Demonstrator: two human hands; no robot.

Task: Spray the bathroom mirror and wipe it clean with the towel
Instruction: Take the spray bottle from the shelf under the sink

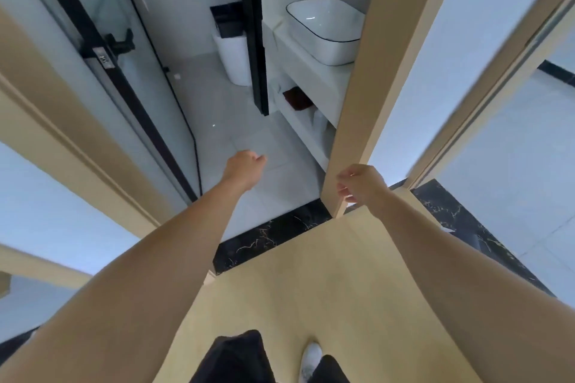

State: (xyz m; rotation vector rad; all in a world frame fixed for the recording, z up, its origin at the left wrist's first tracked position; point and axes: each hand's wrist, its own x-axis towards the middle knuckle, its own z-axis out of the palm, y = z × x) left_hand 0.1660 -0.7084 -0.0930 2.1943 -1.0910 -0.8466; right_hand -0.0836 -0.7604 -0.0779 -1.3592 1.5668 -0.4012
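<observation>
Bathroom mirror: unseen, likely above the basin [323,31]; left hand [244,166] loosely curled, empty; right hand [357,183] curled by door jamb [367,87], grip unclear; I enter clearing the jamb, then locate spray and towel.

Ahead of me: white basin [325,31] on the vanity counter [311,71], white waste bin [233,62] nearby, black marble threshold [270,233] below.

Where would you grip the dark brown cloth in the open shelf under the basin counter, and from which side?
Pinch the dark brown cloth by its floor-facing front edge, coming in low from the front. It seems to lie flat in the shelf with the counter right above, so a top-down reach looks blocked. The black door edge crowds its left side.
</observation>
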